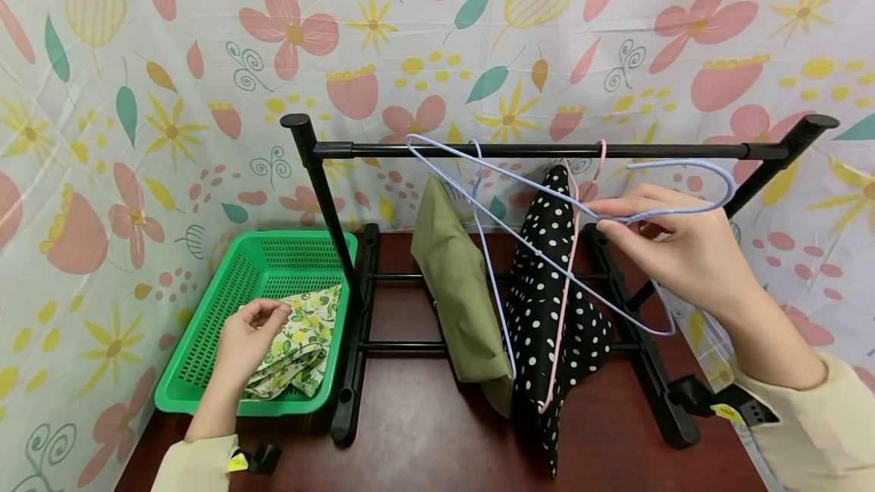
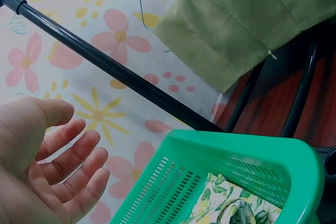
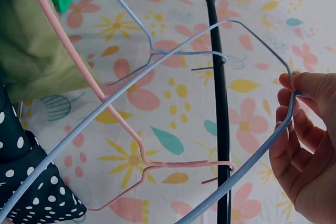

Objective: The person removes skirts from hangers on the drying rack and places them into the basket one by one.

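The right hand [image 1: 690, 249] pinches a blue wire hanger [image 1: 478, 203] near its neck, in front of the black rack; in the right wrist view, thumb and fingers of the right hand [image 3: 310, 140] meet on its wire. Over the green basket [image 1: 171, 370] hovers the left hand [image 1: 246, 340], near a folded lemon-print cloth [image 1: 301, 332]. Nothing is held by the left hand [image 2: 52, 166] in the left wrist view, its fingers loosely bent. An olive cloth [image 1: 454, 287] hangs from another blue hanger [image 1: 488, 249], and a black polka-dot cloth [image 1: 540, 302] from a pink hanger [image 1: 566, 294].
A black rack bar [image 1: 410, 150] runs across, with upright posts and feet [image 1: 352, 393] on a dark red table [image 1: 424, 439]. The basket stands beside the rack's left foot. A floral curtain [image 1: 383, 36] covers the back and sides.
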A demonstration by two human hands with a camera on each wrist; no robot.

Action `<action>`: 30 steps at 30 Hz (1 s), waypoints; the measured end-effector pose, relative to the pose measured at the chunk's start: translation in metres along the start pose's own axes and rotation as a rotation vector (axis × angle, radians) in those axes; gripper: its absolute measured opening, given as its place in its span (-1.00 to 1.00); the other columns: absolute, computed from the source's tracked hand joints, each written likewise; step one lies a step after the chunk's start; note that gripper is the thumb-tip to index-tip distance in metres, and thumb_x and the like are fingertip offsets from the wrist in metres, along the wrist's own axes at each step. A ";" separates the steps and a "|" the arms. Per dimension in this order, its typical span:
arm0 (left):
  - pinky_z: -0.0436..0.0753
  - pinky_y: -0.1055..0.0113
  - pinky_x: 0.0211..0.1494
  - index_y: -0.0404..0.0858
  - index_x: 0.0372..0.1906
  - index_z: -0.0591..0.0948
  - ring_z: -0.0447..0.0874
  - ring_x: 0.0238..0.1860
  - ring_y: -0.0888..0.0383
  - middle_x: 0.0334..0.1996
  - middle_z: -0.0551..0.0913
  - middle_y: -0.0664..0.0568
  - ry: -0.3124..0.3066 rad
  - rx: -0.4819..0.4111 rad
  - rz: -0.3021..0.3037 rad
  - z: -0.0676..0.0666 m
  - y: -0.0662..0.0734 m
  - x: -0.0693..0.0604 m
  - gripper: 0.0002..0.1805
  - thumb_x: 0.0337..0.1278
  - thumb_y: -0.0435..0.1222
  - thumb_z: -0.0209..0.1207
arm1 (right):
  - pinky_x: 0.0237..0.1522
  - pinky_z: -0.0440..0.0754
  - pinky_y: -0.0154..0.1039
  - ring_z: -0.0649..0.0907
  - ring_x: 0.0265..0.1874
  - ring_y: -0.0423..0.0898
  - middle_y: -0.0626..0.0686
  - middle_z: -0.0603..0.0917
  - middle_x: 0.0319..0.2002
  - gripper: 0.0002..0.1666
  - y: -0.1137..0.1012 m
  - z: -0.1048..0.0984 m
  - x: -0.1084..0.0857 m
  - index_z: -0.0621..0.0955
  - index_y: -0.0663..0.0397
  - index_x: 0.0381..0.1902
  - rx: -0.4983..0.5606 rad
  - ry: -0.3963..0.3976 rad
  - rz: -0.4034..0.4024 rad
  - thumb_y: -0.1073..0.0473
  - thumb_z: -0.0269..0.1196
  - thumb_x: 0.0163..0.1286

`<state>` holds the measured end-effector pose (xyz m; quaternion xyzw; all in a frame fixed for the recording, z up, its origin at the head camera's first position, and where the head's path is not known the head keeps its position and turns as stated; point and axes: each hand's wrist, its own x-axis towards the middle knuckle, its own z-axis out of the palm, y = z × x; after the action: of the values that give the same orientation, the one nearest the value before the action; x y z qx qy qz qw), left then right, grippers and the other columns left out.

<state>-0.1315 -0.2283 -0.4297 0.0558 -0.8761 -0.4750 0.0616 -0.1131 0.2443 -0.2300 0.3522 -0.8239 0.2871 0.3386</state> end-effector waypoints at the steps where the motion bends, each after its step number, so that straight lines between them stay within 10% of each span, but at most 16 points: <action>1: 0.57 0.42 -0.23 -0.19 -0.10 0.61 0.58 -0.24 0.35 -0.17 0.62 -0.02 0.000 -0.002 0.002 0.000 0.000 0.000 -0.62 0.23 0.00 0.06 | -0.54 0.13 -0.54 0.21 -0.66 -0.42 -0.15 0.41 -0.63 -0.87 -0.001 0.000 0.000 0.71 0.28 -0.32 0.013 0.012 -0.008 0.37 0.28 0.16; 30: 0.59 0.46 -0.23 -0.28 -0.08 0.58 0.57 -0.28 0.41 -0.18 0.63 -0.05 0.031 -0.131 -0.024 0.018 -0.005 0.000 -0.56 0.18 0.00 0.10 | -0.34 0.44 -0.59 0.48 -0.51 -0.30 -0.06 0.64 -0.44 -0.79 0.008 0.004 -0.038 0.63 0.57 -0.33 0.337 0.354 0.046 0.41 0.28 0.16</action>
<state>-0.1343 -0.2160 -0.4437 0.0697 -0.8414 -0.5310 0.0728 -0.1011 0.2609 -0.2634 0.3288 -0.7001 0.4854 0.4076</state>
